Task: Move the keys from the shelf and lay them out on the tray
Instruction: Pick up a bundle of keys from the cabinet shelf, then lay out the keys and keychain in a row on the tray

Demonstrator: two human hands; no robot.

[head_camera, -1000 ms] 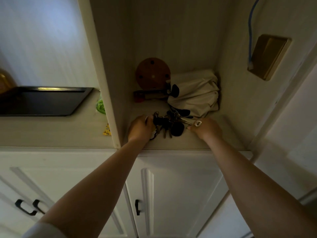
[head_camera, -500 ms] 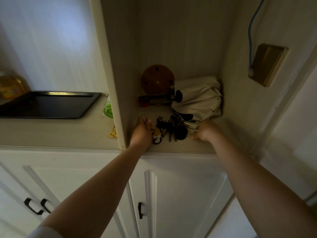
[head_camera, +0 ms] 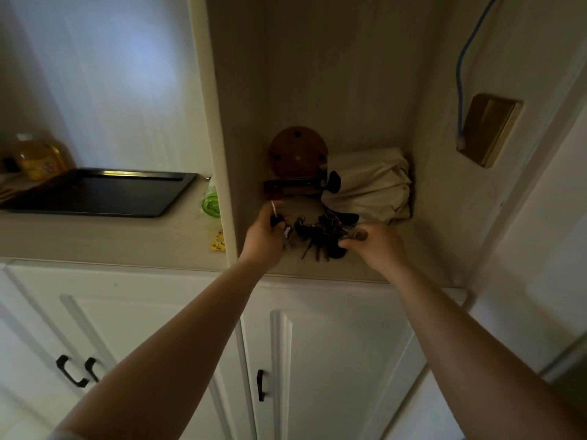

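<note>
A dark bunch of keys (head_camera: 317, 241) with black fobs lies on the shelf (head_camera: 409, 249) of the open cabinet niche. My left hand (head_camera: 265, 238) is closed on the left end of the bunch, with a small white tag showing by its fingers. My right hand (head_camera: 374, 246) pinches the right end of the bunch, fingers closed on it. Both hands touch the keys from opposite sides. The black tray (head_camera: 95, 193) sits on the counter to the left, beyond the niche's side panel.
Behind the keys lie a folded cream cloth bag (head_camera: 371, 185), a round brown disc (head_camera: 297, 152) and a dark red-tipped tool (head_camera: 289, 187). A green item (head_camera: 211, 201) and yellow sticker (head_camera: 217, 241) sit by the panel. A yellow bottle (head_camera: 38, 158) stands behind the tray.
Both hands have closed in on the bunch of keys from either side. The view has shifted right and down, showing more of the tray and the bottle.
</note>
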